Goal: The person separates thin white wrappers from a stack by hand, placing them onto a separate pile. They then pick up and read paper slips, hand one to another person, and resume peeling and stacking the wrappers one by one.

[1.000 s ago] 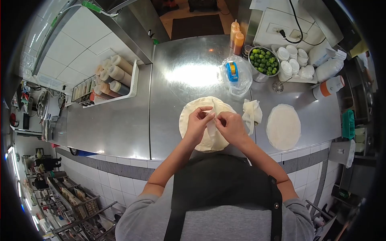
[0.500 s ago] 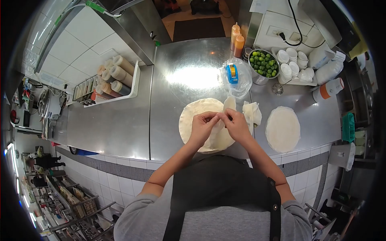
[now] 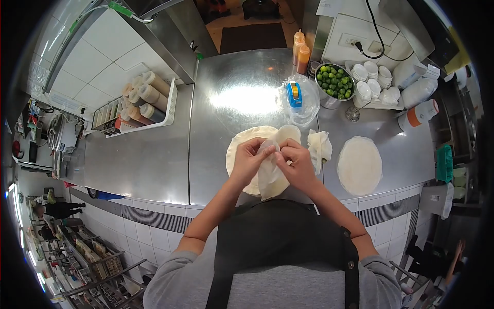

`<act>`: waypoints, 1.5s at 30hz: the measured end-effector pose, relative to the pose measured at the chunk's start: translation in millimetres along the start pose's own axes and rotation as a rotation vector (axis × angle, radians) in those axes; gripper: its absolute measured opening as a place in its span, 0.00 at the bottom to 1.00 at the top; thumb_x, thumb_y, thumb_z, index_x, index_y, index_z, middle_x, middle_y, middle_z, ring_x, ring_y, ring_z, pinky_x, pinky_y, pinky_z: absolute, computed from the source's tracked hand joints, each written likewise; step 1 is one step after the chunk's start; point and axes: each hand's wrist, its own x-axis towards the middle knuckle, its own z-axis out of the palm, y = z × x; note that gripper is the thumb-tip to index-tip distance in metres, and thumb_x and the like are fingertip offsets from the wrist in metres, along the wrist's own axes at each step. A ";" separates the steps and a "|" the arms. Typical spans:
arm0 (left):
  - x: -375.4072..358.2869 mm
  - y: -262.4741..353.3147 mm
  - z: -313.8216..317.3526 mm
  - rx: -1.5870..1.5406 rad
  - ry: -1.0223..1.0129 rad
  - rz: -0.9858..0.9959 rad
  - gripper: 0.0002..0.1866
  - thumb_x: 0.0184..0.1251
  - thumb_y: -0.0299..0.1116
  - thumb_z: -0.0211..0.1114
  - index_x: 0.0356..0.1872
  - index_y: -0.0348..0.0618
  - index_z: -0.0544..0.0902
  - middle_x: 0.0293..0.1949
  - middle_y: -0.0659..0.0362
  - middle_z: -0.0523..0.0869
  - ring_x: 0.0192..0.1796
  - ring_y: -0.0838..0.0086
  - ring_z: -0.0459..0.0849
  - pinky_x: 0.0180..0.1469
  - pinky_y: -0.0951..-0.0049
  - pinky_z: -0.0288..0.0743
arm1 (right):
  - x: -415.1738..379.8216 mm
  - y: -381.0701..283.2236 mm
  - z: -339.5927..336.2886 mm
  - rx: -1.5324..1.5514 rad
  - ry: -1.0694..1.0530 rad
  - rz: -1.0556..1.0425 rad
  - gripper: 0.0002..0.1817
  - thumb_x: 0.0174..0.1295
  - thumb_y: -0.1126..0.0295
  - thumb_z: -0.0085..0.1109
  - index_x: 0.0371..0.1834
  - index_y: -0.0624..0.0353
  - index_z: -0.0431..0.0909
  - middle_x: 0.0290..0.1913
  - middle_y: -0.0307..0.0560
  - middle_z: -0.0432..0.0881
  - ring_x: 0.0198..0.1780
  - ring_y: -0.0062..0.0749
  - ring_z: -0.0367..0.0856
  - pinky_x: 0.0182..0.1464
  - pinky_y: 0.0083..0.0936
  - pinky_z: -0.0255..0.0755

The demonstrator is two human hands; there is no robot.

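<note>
Left hand (image 3: 249, 156) and right hand (image 3: 294, 161), both pinching one thin sheet (image 3: 271, 175), lifted clear of the stack (image 3: 242, 144) beneath, apparently to peel it free. Just right, crumpled sheets (image 3: 319, 145); further right, another stack (image 3: 359, 165). Beyond, limes (image 3: 334, 81).

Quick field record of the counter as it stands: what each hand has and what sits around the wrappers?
left hand: pinches the thin sheet's edge
right hand: pinches the same sheet, opposite the left
thin sheet: partly lifted off the round stack
second round stack: flat, to the right
crumpled sheets: between the two stacks
bowl of limes: far right, beside white cups
surface: steel counter
</note>
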 end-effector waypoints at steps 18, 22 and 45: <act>-2.8 18.0 6.3 0.077 0.009 0.113 0.09 0.72 0.30 0.66 0.42 0.34 0.88 0.31 0.66 0.84 0.34 0.86 0.77 0.36 0.83 0.71 | 31.0 8.4 -30.2 0.261 -0.099 0.304 0.14 0.66 0.64 0.63 0.32 0.66 0.83 0.31 0.39 0.76 0.37 0.21 0.74 0.39 0.24 0.69; 3.0 26.9 -6.7 -0.161 0.167 -0.022 0.09 0.72 0.31 0.66 0.42 0.34 0.88 0.34 0.65 0.86 0.37 0.85 0.80 0.36 0.81 0.74 | 27.9 18.1 -31.6 0.273 -0.038 0.318 0.13 0.66 0.65 0.63 0.34 0.66 0.85 0.33 0.37 0.77 0.37 0.19 0.74 0.39 0.24 0.69; 3.2 39.1 -4.1 0.354 -0.093 0.171 0.09 0.72 0.30 0.66 0.39 0.33 0.88 0.27 0.69 0.78 0.30 0.87 0.70 0.32 0.81 0.64 | -1.3 11.6 -35.4 -0.023 -0.014 0.397 0.24 0.59 0.53 0.72 0.35 0.68 0.80 0.38 0.51 0.84 0.38 0.31 0.82 0.42 0.30 0.75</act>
